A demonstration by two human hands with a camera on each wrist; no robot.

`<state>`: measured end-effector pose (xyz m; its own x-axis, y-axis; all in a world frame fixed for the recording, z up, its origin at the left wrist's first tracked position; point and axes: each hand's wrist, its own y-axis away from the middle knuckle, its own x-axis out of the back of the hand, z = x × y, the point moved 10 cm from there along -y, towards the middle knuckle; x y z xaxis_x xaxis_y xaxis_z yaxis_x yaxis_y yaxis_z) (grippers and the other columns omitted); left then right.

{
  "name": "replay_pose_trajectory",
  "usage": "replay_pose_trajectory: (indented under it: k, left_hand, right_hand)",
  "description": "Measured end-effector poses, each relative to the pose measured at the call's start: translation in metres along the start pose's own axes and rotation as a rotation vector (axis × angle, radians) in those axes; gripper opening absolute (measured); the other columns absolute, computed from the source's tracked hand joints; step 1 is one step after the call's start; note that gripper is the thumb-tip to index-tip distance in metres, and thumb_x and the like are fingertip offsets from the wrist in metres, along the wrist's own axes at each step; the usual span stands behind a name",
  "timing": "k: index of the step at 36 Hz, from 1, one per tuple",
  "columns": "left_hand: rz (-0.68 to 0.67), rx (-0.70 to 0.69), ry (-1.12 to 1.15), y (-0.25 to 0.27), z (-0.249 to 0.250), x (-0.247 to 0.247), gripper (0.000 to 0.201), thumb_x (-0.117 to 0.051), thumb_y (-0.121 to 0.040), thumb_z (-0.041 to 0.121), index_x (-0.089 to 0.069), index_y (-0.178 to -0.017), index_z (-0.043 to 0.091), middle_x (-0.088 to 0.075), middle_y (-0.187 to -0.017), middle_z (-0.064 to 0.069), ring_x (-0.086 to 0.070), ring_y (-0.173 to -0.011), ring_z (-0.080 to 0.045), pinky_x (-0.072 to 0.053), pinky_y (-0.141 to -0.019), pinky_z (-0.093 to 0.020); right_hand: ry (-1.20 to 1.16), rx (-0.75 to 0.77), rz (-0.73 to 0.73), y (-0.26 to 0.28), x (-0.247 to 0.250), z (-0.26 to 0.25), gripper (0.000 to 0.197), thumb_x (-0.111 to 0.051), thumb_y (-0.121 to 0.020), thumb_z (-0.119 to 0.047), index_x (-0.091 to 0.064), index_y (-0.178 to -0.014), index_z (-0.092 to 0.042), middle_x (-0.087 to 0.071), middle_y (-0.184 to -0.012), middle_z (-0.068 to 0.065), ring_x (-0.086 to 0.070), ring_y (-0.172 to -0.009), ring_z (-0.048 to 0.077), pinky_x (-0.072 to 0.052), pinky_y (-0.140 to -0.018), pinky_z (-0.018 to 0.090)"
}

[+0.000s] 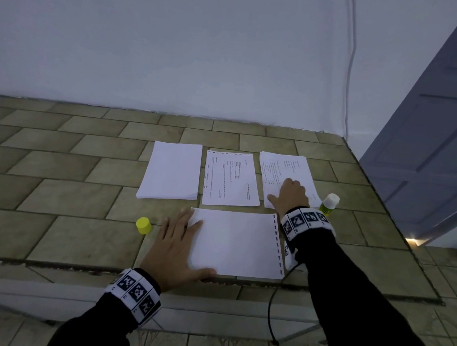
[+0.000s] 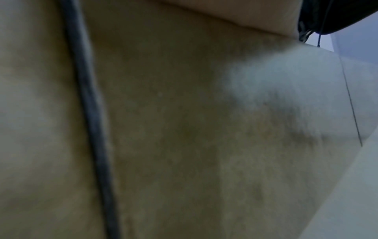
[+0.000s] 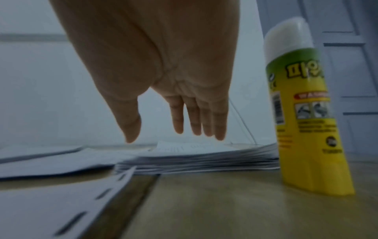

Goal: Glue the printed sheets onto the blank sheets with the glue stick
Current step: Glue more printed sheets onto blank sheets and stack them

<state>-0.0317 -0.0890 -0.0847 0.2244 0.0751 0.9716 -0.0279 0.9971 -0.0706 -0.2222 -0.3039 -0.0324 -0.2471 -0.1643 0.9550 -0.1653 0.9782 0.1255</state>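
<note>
The glue stick [image 1: 329, 203] stands uncapped at the right edge of the table [image 1: 62, 190], just right of the right hand [image 1: 289, 196]; it could be knocked over or off by that wrist, and the bared glue may dry while the cap [image 1: 143, 225] lies well apart at the left. More than one sheet could be dragged from the printed stack [image 1: 296, 168] at far right. The right fingers [image 3: 196, 119] are extended, nearly straight, tips down at the stack, nothing grasped. The left hand [image 1: 175, 249] is laid flat and released on the left edge of the near sheet [image 1: 237, 242], pinning it.
</note>
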Motion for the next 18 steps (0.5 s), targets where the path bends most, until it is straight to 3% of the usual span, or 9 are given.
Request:
replay_pose_trajectory:
  k: [3,6,13,18]
  left_hand:
    - [0.021,-0.013,0.014,0.001,0.000,0.001,0.119,-0.030,-0.066,0.099,-0.029,-0.151,0.015,-0.006,-0.163,-0.007,-0.003,-0.150,-0.024,-0.010,-0.119,-0.057]
    - [0.008,-0.007,0.010,0.001,-0.001,0.000,0.121,-0.027,-0.065,0.100,-0.026,-0.153,0.016,-0.002,-0.164,-0.006,0.001,-0.151,-0.022,-0.005,-0.121,-0.054]
    - [0.009,0.004,0.020,0.001,-0.002,0.002,0.122,-0.022,-0.064,0.101,-0.025,-0.153,0.017,0.000,-0.164,-0.006,0.001,-0.151,-0.022,-0.001,-0.121,-0.052]
    - [0.015,0.005,0.032,0.001,-0.003,0.002,0.119,-0.023,-0.067,0.099,-0.024,-0.153,0.018,0.000,-0.164,-0.005,0.000,-0.151,-0.021,-0.002,-0.121,-0.051]
  right_hand:
    - [0.039,-0.080,-0.088,-0.011,-0.015,0.010,0.064,-0.062,-0.086,-0.051,-0.041,-0.127,-0.007,-0.046,-0.133,0.015,-0.043,-0.126,0.033,-0.039,-0.104,0.050]
    - [0.092,-0.081,-0.139,-0.014,-0.020,0.011,0.065,-0.065,-0.085,-0.052,-0.043,-0.126,-0.007,-0.049,-0.130,0.015,-0.047,-0.123,0.032,-0.040,-0.104,0.050]
    - [0.137,-0.009,-0.096,-0.016,-0.011,0.002,0.055,-0.065,-0.087,-0.048,-0.048,-0.123,-0.010,-0.051,-0.125,0.012,-0.050,-0.118,0.030,-0.044,-0.097,0.043]
    - [0.002,0.014,-0.065,-0.013,-0.005,0.005,0.050,-0.061,-0.088,-0.049,-0.053,-0.121,-0.012,-0.058,-0.122,0.010,-0.054,-0.113,0.029,-0.044,-0.097,0.044]
